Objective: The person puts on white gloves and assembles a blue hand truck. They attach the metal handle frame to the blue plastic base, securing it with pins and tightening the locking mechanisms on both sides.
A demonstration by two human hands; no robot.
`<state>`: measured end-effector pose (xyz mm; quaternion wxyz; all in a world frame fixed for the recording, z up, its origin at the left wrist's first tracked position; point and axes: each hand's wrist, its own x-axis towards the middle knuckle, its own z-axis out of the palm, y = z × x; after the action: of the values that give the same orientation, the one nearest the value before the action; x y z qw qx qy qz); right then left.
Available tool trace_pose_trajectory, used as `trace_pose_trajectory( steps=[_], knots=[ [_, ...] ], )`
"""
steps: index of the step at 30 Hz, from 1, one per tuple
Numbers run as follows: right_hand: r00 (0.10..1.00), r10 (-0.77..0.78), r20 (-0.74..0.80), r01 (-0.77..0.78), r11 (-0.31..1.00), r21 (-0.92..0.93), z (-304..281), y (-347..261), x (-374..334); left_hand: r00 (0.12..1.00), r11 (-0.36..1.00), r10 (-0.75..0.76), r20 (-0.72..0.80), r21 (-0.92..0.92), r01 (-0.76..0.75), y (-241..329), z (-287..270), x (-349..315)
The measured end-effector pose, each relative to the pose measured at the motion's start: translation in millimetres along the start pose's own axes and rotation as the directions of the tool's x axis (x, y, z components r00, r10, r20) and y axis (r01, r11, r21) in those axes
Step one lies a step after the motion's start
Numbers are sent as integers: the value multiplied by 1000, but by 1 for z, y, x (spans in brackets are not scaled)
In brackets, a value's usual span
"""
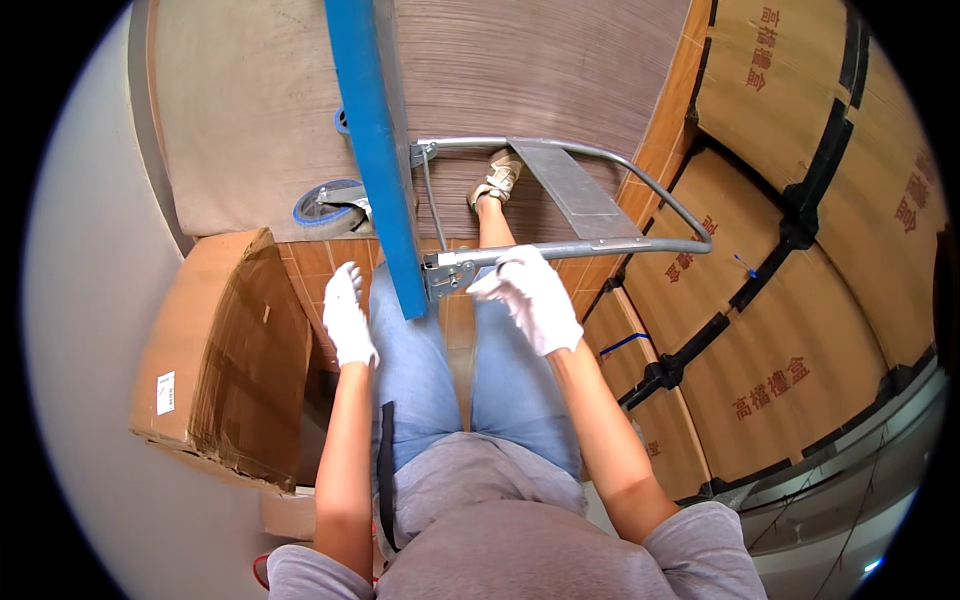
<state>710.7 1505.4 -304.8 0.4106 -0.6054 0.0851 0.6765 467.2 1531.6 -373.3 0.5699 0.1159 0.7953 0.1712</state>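
Observation:
A blue platform trolley (372,130) is tipped on its edge in front of me, its folding metal handle (625,244) reaching out to the right. My left hand (347,318), in a white glove, hovers just left of the blue deck, fingers extended and nothing in them. Also gloved in white, my right hand (532,298) is by the near tube of the handle, close to the hinge bracket (452,274). Its fingers are spread and loosely bent, not wrapped round the tube; whether it touches the tube I cannot tell. A caster wheel (328,208) with a blue rim shows left of the deck.
My shoe (497,178) is inside the handle's loop. A dented cardboard carton (215,350) stands at the left against a pale wall (85,300). Stacked brown cartons (770,360) in a black frame line the right side. Brownish boarding (540,65) covers the floor ahead.

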Motion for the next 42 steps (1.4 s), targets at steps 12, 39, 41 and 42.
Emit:
trace_pose_trajectory(
  steps=[12,39,41,42],
  knots=[
    [868,-395,301,429,292,-855,96,-3,-88,871,923,-256,420,-162,350,75,26,-104],
    [889,-340,308,18,697,717,124,-76,-55,341,390,776,531,21,-921,66,29,-163],
    [883,-340,324,-2,687,727,131,-75,-53,595,871,384,706,-64,-487,88,24,-160],
    [880,-340,331,-12,681,732,135,-74,-51,578,840,450,680,-103,-533,84,26,-160]
  ],
)
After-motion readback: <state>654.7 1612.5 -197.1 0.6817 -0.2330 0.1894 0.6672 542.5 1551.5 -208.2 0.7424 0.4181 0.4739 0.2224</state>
